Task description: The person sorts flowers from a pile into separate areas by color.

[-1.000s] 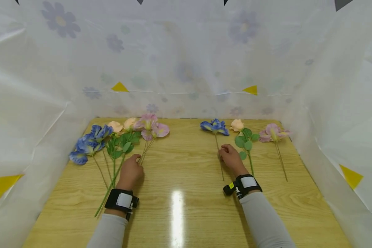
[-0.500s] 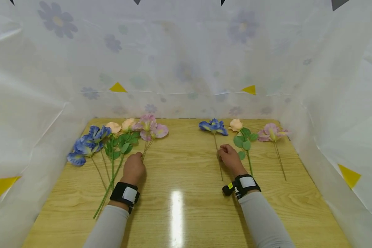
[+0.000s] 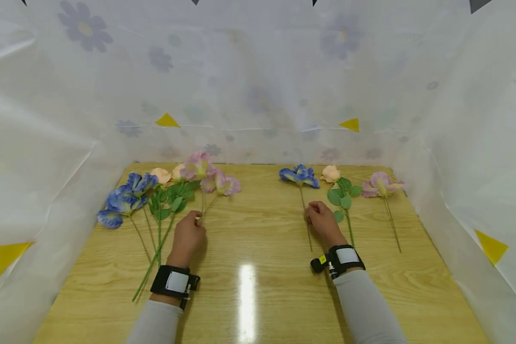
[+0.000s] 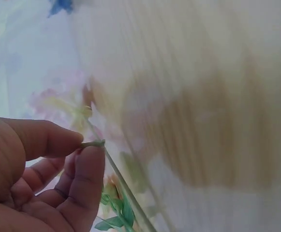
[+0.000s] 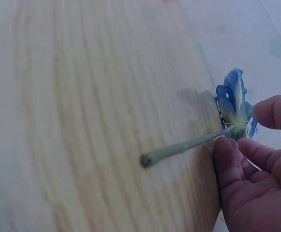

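Note:
Two pink irises with thin stems lie at the back left, one flower partly over the other. My left hand pinches a thin stem between thumb and finger, its cut end poking out in the left wrist view; another stem runs behind the fingertips. On the right lies a blue iris, its stem pointing toward the wrist camera. My right hand is beside that stem, fingertips close to it; a gap shows between thumb and finger in the right wrist view.
Several blue irises and two peach roses with green leaves lie at the far left. Right of my right hand are a peach rose and a pink iris. White flowered sheeting walls the wooden table.
My left hand first shifts forward, then the upper pink iris moves up and left as the other moves slightly right. My right hand stays beside the blue iris stem.

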{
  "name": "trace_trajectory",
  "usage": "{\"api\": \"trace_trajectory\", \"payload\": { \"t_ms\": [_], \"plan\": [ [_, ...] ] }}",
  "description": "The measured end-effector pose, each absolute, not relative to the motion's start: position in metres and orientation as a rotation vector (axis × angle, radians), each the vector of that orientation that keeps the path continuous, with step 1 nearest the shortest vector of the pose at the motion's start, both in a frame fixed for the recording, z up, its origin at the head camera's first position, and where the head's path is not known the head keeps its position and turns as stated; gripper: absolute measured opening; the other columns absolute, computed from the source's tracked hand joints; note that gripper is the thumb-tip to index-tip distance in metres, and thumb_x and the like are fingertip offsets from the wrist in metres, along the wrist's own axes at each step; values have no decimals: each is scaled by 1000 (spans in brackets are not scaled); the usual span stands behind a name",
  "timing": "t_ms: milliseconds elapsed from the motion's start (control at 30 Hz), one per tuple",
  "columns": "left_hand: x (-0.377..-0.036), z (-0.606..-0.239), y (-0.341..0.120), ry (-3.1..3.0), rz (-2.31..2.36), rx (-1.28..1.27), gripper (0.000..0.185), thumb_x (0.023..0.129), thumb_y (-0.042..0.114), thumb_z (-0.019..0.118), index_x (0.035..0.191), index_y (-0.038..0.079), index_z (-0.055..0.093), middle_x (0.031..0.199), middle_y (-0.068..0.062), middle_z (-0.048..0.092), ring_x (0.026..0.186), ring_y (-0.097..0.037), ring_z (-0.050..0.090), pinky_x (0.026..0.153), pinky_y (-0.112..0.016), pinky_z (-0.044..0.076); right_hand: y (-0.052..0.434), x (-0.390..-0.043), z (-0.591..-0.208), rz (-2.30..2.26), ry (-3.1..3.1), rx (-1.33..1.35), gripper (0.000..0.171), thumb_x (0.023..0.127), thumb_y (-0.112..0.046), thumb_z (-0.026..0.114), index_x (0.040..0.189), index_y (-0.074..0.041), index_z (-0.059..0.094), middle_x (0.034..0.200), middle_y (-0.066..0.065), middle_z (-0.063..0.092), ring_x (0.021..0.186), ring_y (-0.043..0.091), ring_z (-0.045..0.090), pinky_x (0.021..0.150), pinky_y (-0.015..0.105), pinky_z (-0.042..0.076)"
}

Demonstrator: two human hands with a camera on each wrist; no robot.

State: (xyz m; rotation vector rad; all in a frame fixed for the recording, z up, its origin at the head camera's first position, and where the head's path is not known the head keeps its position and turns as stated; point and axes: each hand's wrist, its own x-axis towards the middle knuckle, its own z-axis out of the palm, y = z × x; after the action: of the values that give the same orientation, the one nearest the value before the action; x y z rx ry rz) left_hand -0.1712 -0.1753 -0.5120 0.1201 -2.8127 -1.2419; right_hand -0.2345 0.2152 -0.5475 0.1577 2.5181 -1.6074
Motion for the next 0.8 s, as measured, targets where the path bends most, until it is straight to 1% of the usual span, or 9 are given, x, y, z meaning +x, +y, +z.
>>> {"api": "trace_trajectory", "payload": {
  "t_ms": [67, 133, 200, 300, 367, 467, 567, 700, 800],
  "plan": [
    [-165, -511, -171, -2769, -1293, 143, 43, 88, -4, 52, 132, -6, 56, 91, -14, 61, 66, -22, 53, 57, -33, 39, 215, -235, -548, -1676, 2481, 176, 48, 105, -30, 48, 145, -3, 43, 125, 18, 54, 109, 32, 58, 89, 43, 47],
    [-158, -510, -167, -2730, -1338, 154, 43, 89, -3, 53, 132, -5, 56, 95, -15, 62, 74, -26, 59, 60, -35, 44, 214, -233, -548, -1756, 2457, 220, 47, 105, -28, 47, 144, -2, 44, 123, 19, 55, 108, 32, 58, 89, 41, 47],
    [-150, -509, -162, -2700, -1401, 159, 43, 90, -2, 53, 133, -3, 56, 97, -14, 61, 82, -28, 62, 62, -35, 46, 209, -229, -549, -1862, 2471, 310, 43, 105, -27, 47, 139, -1, 49, 118, 19, 57, 104, 30, 59, 84, 37, 48],
    [-138, -511, -154, -2634, -1459, 138, 41, 91, -2, 54, 132, -3, 56, 96, -13, 60, 85, -29, 62, 63, -36, 48, 195, -214, -546, -2046, 2480, 430, 36, 104, -24, 48, 130, 1, 56, 111, 21, 59, 96, 30, 59, 76, 32, 49],
    [-130, -512, -148, -2598, -1486, 123, 40, 91, -3, 55, 131, -2, 57, 95, -12, 60, 84, -27, 62, 64, -35, 49, 181, -203, -542, -2141, 2480, 430, 33, 104, -21, 50, 125, 3, 58, 109, 24, 59, 95, 33, 59, 74, 32, 51],
    [-120, -514, -133, -2539, -1523, 75, 38, 90, -5, 58, 128, -1, 60, 95, -12, 61, 84, -24, 61, 66, -34, 50, 156, -189, -533, -2199, 2443, 305, 30, 103, -16, 53, 122, 6, 59, 109, 29, 58, 97, 37, 60, 80, 39, 54],
    [-112, -513, -116, -2495, -1549, -1, 36, 88, -6, 60, 124, 0, 62, 94, -10, 61, 82, -20, 61, 67, -32, 52, 131, -178, -520, -2181, 2406, 147, 27, 102, -16, 56, 120, 3, 60, 108, 28, 59, 98, 40, 60, 85, 48, 53],
    [-103, -511, -92, -2460, -1557, -110, 35, 84, -8, 62, 118, 0, 65, 91, -6, 60, 78, -17, 60, 65, -29, 53, 101, -164, -501, -2121, 2386, -76, 24, 100, -20, 59, 120, -6, 62, 108, 19, 61, 98, 42, 59, 84, 54, 52],
    [-99, -512, -78, -2454, -1524, -172, 32, 82, -9, 63, 113, 0, 66, 89, -3, 59, 76, -15, 59, 63, -26, 52, 87, -156, -489, -2087, 2396, -214, 23, 100, -19, 61, 120, -9, 62, 108, 13, 62, 95, 39, 61, 81, 53, 53]
  ]
}}
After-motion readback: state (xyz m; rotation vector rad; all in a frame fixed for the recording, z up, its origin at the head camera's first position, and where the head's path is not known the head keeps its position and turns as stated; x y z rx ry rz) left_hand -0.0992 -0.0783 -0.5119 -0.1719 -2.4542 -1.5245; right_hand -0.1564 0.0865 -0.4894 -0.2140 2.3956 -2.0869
